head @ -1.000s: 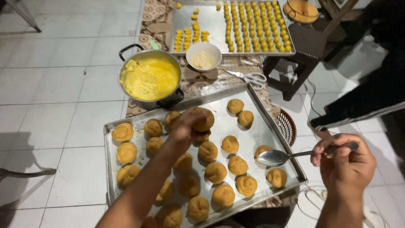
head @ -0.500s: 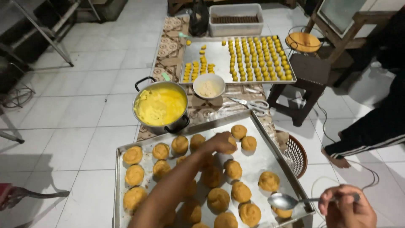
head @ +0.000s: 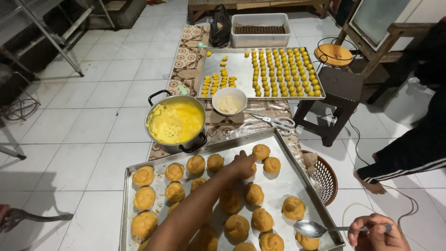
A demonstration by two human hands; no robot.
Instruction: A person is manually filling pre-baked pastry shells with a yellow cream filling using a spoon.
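2 hands engaged: left hand [head: 242, 165] closed over a puff [head: 251, 168] at far side of near tray [head: 297, 174]; right hand [head: 377, 232] clamped on spoon [head: 312, 228]. Filling step likely; next, bring puff to spoon.

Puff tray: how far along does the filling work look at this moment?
Done: the near tray is lined with baked puffs. In hand: the left hand grips one puff at the far end, and the right hand holds an empty spoon. Left: the pot of yellow cream looks nearly full.
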